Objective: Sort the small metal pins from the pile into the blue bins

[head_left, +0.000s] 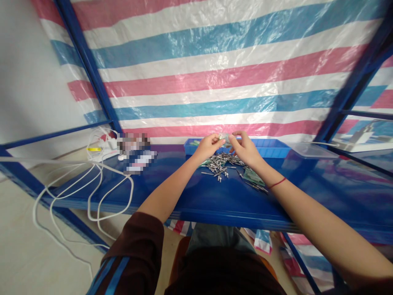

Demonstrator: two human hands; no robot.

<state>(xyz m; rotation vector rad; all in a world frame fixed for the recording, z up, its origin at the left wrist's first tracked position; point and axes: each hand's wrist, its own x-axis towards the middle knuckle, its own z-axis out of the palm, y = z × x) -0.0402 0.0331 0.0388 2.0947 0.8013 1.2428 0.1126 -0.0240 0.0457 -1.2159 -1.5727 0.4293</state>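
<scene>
Small clear bag [224, 138] between both hands; long axis unclear. Left fingers [217, 140] pinched on its left edge; right fingers [235, 138] at its right edge, grip unclear. Metal rivets [218, 164] heaped below the fingers.

The small bag [224, 138] between the hands [212, 145] is blurred.

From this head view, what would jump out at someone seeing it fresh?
Probably the striped plastic sheet first, in red, white and blue behind the blue shelf. Next, the pile of small metal pieces on the shelf, just in front of the long blue tray.
</scene>
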